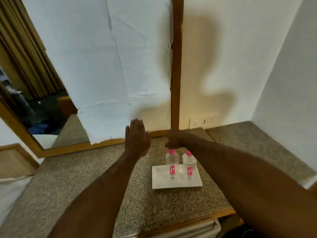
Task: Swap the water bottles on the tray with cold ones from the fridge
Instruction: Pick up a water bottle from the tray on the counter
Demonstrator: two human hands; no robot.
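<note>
Two clear water bottles with pink caps and pink labels stand upright on a white rectangular tray (159, 184) on a speckled granite counter. My right hand (175, 139) is closed over the cap of the left bottle (171, 162). The right bottle (189, 163) stands beside it, partly behind my right forearm. My left hand (136, 139) hovers flat with fingers together above the counter, left of the tray, holding nothing.
A wood-framed mirror (20, 127), mostly covered by a white sheet (106, 66), leans behind the counter. A white wall (283, 74) closes the right side with a socket plate (204, 121) low at the back. A white drawer front (193, 229) shows below the counter edge.
</note>
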